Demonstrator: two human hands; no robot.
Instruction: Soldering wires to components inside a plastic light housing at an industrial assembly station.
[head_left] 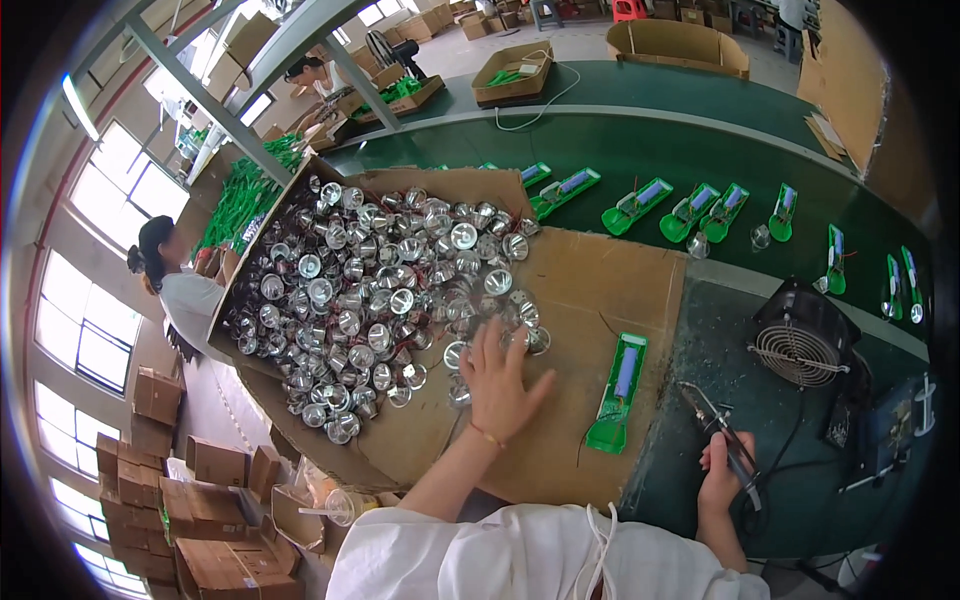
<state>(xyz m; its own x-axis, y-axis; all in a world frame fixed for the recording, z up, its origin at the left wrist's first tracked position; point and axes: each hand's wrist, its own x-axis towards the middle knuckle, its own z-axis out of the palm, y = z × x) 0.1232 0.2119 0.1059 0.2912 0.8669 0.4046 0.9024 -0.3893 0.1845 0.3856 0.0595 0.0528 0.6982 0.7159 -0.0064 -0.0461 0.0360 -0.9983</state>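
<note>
My left hand (502, 385) reaches over the edge of a pile of shiny lamp reflectors (370, 290), its fingers stretched out and thumb apart. Its fingertips overlap some of the reflectors; whether they touch is hard to tell. In my right hand (722, 475) is a soldering iron (711, 420), tip pointing away from me and up to the left. Between my hands a green plastic housing (607, 435) lies on flat cardboard (570, 300). A purple battery (627, 370) sits inside it, and thin wires stick out at its sides.
A cardboard box (440, 183) holds the reflectors. Beyond it, more green housings (640, 205) line a green conveyor (460, 155). A black fan (793, 352) stands right of the cardboard. Two people work at the left and far left; cartons (215, 500) stack on the floor.
</note>
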